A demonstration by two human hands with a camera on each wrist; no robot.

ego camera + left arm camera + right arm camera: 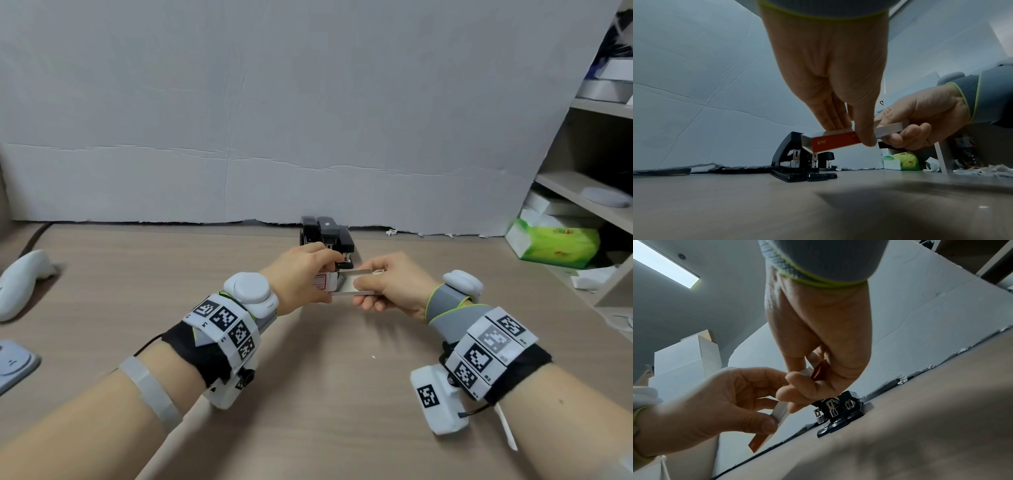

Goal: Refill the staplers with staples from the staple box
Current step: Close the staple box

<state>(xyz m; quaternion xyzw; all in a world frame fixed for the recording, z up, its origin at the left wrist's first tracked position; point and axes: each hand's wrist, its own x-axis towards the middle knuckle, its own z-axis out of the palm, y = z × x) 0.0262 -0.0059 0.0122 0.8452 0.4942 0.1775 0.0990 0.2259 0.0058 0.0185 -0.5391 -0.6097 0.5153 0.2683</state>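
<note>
Both hands hold the staple box (323, 282) above the worktop (308, 394): left hand (301, 274) fingers pinch its red sleeve, right hand (390, 284) fingers pinch the drawn-out tray (354, 279). Black staplers (327, 236) stand just beyond.

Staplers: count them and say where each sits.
3, side by side at the desk's far edge by the white board: left, middle, right. More may hide behind.
</note>
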